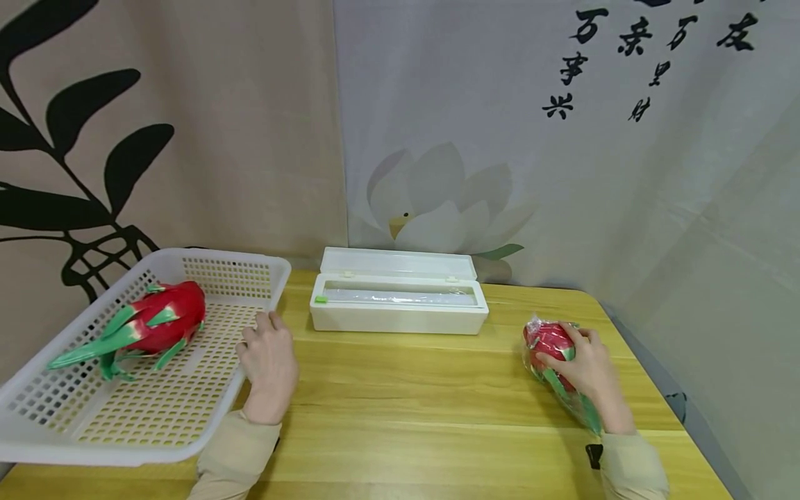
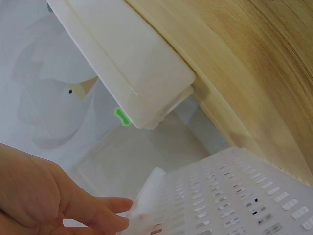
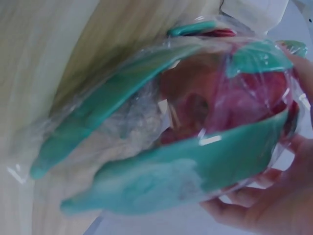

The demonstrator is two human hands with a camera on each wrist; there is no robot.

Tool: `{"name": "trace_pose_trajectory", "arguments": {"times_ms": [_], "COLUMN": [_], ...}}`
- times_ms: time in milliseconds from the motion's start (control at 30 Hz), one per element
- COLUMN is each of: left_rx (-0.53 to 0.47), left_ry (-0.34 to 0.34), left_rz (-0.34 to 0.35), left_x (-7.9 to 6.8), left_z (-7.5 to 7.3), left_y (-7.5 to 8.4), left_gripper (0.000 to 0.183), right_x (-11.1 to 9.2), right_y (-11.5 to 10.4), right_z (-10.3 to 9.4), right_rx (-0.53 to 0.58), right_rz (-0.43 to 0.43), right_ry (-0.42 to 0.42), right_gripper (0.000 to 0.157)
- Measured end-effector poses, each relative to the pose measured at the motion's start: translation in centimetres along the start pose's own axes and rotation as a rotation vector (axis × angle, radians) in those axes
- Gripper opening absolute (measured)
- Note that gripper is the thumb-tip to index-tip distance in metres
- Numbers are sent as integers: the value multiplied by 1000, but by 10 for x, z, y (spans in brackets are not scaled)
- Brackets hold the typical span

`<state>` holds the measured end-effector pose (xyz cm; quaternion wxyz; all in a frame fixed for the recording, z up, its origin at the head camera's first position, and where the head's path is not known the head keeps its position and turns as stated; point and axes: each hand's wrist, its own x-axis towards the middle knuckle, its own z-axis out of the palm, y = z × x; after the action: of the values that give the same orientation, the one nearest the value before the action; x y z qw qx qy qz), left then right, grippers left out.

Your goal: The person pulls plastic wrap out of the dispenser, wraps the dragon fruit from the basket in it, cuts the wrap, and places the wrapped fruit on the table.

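Observation:
At the right of the table, my right hand [image 1: 585, 364] grips a red dragon fruit [image 1: 550, 342] wrapped in clear plastic film. In the right wrist view the wrapped dragon fruit [image 3: 195, 127] shows long green scales under the crinkled film, with fingers [image 3: 239, 196] against its side. On the left, my left hand [image 1: 270, 361] holds the right rim of a white plastic basket [image 1: 209, 423], fingertips bent over the edge. The left wrist view shows fingers [image 2: 105, 218] at that basket's rim [image 2: 146, 193]. An unwrapped dragon fruit [image 1: 169, 316] lies inside the basket.
A white cling film box [image 1: 400, 321] stands at the back middle, lid [image 1: 400, 262] raised, with a film roll [image 1: 400, 297] inside and a green slider [image 1: 321, 299] at its left end. Behind the wooden table [image 1: 406, 417] hangs a printed curtain [image 1: 437, 104].

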<state>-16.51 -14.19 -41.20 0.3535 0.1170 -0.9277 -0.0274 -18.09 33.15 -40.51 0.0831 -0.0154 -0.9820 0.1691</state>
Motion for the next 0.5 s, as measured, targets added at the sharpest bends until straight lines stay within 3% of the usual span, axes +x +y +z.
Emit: {"name": "trace_pose_trajectory", "arguments": {"times_ms": [233, 500], "left_rx": [-5, -17], "left_ry": [-57, -107], "left_rz": [-2, 23], "left_x": [1, 4], "left_z": [-3, -5], "left_y": [-1, 3], "left_gripper": [43, 53], "right_x": [-2, 0], "right_y": [5, -3], "right_z": [-6, -11], "right_rx": [-23, -13], "right_rz": [67, 115], "right_ry": [9, -134], "right_gripper": [83, 103]}}
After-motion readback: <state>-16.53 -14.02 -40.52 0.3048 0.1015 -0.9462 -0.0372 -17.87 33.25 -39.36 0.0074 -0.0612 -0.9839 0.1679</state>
